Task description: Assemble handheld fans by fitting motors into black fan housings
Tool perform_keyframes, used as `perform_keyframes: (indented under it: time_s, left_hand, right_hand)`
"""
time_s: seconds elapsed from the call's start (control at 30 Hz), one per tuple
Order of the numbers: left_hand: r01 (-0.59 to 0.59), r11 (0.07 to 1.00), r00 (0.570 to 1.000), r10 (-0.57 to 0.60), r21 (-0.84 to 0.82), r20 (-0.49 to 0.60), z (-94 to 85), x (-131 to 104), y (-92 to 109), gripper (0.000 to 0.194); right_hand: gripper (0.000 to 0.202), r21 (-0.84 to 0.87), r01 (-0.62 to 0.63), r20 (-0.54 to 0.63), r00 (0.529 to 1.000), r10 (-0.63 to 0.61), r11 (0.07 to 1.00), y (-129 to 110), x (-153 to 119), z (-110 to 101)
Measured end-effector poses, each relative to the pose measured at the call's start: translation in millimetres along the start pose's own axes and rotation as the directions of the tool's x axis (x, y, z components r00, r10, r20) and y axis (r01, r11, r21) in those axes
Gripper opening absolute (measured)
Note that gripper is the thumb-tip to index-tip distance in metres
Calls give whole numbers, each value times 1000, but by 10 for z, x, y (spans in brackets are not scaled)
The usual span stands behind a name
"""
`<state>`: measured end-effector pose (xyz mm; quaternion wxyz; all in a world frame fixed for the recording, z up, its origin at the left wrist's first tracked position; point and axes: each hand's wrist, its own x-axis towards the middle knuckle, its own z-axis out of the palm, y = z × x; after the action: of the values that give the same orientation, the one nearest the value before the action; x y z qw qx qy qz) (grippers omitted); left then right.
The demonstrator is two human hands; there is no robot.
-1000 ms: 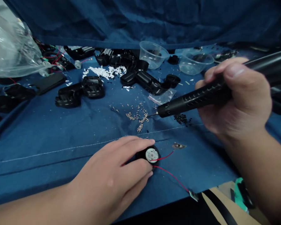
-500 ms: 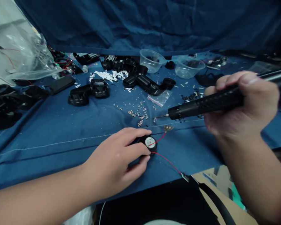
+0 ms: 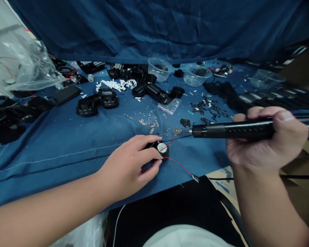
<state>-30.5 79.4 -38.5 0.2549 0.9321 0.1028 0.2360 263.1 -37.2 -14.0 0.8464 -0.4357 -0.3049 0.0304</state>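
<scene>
Motor housing, black around a pale round motor, sits near the front edge of the blue cloth, gripped between the fingers and thumb of your left hand. A red wire trails to a small plate right at that edge. Bare cloth runs from your left forearm back to the black casings, and from the motor toward your right wrist. Your right hand is wrapped round a black screwdriver.

Two clear tubs stand at the back, something dark showing in each; the contents of a third clear container, farther right, you can't make out.

Half a second ago your bit was by a loose screw; now it lines up with the metal tab, contact uncertain. Your left grip hasn't changed.
</scene>
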Motion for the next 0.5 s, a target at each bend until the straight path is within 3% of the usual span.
perform_keyframes:
  time_s: [0.3, 0.5]
  left_hand:
    - [-6, 1000, 1000, 5, 19, 11, -8, 2, 7, 16]
    - [8, 1000, 1000, -8, 28, 10, -18, 1, 5, 17]
  right_hand:
    - [32, -46, -139, 29, 990, 141, 989, 163, -201, -151]
    - [37, 6, -143, -2, 990, 143, 990, 126, -191, -170]
